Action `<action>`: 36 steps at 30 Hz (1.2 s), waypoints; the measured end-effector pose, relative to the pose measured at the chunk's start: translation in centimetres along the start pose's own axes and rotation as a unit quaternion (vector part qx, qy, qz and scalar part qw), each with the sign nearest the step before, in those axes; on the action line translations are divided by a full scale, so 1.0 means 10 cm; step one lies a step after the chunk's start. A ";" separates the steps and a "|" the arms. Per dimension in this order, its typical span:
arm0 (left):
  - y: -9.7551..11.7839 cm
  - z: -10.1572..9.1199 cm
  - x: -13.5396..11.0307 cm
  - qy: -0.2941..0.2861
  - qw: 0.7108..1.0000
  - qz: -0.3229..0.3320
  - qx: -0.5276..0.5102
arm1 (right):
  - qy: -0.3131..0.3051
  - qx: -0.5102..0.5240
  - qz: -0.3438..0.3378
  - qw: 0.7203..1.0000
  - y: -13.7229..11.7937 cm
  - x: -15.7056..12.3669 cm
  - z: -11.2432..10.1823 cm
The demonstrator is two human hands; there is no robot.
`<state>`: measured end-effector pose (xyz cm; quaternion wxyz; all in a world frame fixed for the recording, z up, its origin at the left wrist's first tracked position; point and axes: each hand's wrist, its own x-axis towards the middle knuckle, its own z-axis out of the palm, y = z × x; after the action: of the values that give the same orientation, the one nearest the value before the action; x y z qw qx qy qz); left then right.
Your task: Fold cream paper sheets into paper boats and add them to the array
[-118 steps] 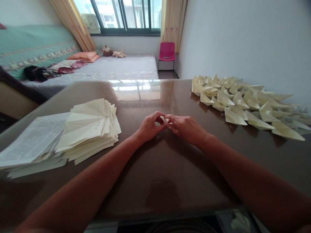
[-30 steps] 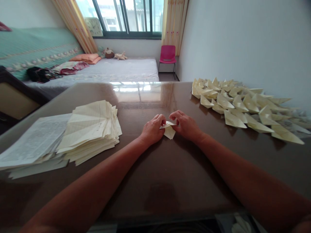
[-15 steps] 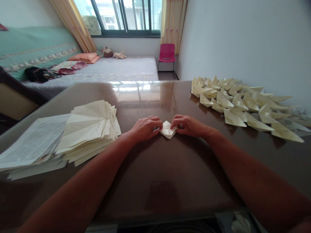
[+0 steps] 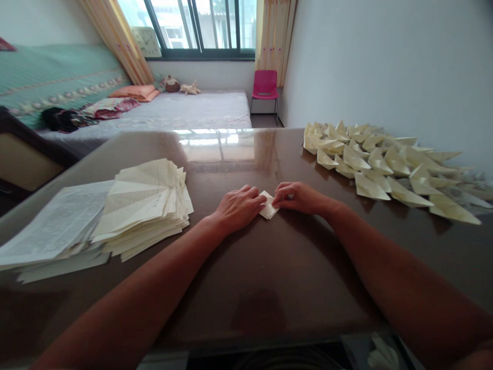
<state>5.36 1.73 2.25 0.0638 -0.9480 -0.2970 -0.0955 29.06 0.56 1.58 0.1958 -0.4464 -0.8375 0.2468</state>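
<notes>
A small piece of cream paper point(image 4: 268, 207), folded into a diamond, lies on the brown glossy table point(image 4: 269, 277) between my hands. My left hand point(image 4: 242, 204) rests at its left corner, fingers closed together on the edge. At the right corner my right hand point(image 4: 293, 196) pinches the paper between thumb and fingers. Part of both side corners is hidden under my fingertips.
To the left lies a thick stack of cream paper sheets point(image 4: 134, 200), overlapping printed white sheets point(image 4: 61, 221). Many folded paper boats point(image 4: 370, 159) crowd the table's right side by the wall. Beyond the table stand a bed point(image 4: 208, 110) and a pink chair point(image 4: 265, 85).
My left hand has shifted right, its fingers now further over the folded paper. My right fingers have closed in on the right corner, and the paper looks flatter and narrower.
</notes>
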 end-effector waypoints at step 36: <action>-0.28 0.15 0.00 0.016 0.975 0.062 -0.211 | 0.023 -0.090 -0.128 0.987 -0.23 0.03 0.04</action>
<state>3.96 4.29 0.92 -0.1268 -0.9550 -0.2098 -0.1672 27.18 -0.43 2.61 0.2043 -0.3570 -0.9019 0.1324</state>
